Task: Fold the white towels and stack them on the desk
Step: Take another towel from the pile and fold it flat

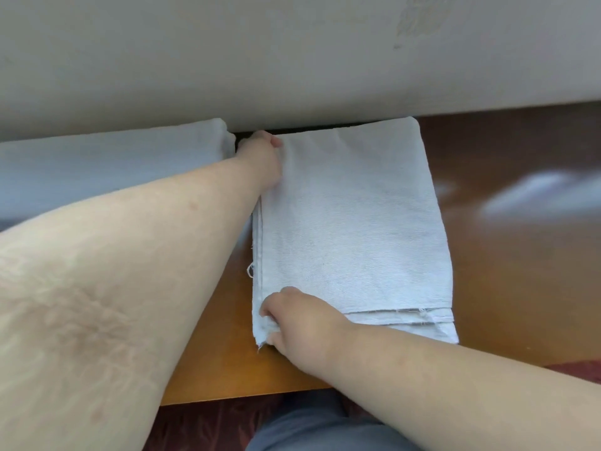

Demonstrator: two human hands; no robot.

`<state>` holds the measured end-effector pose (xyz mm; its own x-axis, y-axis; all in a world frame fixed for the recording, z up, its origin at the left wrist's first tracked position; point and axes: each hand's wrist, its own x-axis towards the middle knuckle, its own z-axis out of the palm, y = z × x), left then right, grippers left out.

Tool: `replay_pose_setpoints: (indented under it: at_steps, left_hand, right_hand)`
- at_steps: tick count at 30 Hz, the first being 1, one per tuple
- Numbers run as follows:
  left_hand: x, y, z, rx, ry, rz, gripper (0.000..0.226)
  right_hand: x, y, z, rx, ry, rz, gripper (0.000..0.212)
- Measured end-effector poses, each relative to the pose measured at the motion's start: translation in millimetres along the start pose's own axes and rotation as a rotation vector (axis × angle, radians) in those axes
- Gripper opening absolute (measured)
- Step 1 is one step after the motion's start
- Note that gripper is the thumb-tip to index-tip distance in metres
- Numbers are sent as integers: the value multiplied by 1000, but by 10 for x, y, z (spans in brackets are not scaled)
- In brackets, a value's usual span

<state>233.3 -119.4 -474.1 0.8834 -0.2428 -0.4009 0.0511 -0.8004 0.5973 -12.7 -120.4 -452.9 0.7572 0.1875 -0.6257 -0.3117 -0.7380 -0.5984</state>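
Hidden and cut-off parts

The second towel (107,164) runs off the left edge, partly behind the forearm; the left hand's fingertips (260,148) are hidden; the desk (520,255) is cut at right.

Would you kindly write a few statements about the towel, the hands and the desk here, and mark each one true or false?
1. The folded towel lies on the wooden desk. True.
2. The right hand pinches the towel's near left corner. True.
3. The left hand hangs off the desk. False: it is at the towel's far left corner.
4. The towel is red. False: it is white.
5. More white cloth lies to the left. True.
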Motion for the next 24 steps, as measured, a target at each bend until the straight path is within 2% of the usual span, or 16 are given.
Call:
replay_pose_setpoints:
  at_steps: [3, 4, 6, 8, 10, 13, 14, 15, 17, 20, 24]
  left_hand:
    - [32, 21, 116, 77, 98, -117, 54]
    - [-77, 66, 159, 205, 132, -85, 61]
    - [-320, 47, 320, 420, 191, 197, 63]
    - [-631, -32, 477, 437, 134, 452, 58]
    - [-863, -123, 633, 506, 36, 461, 57]
    - [-1027, -275, 742, 549, 11, 237, 62]
    - [-1068, -341, 759, 539, 27, 167, 65]
    - [-1107, -397, 767, 529, 45, 120, 66]
    - [-1136, -455, 786, 524, 54, 79, 68]
    - [-1094, -403, 820, 594, 14, 86, 67]
    - [-901, -226, 759, 739, -101, 222, 64]
  right_hand:
    - [-36, 25, 2, 17, -49, -34, 57]
    - [-67, 43, -8, 33, -72, -43, 62]
    - [-155, 101, -22, 59, -111, -84, 66]
    - [-258, 185, -55, 91, -88, -145, 57]
    - [-360, 326, -161, 99, 80, -170, 44]
    - [-413, 710, -434, 18, 517, -92, 37]
    - [-423, 863, -546, -44, 597, -26, 38]
    - [-437, 1022, -658, -111, 598, 56, 43]
    - [-471, 1321, -835, -269, 427, 178, 56]
    - [-542, 1540, -903, -495, 265, 156, 68]
    - [-673, 1548, -824, -541, 200, 191, 71]
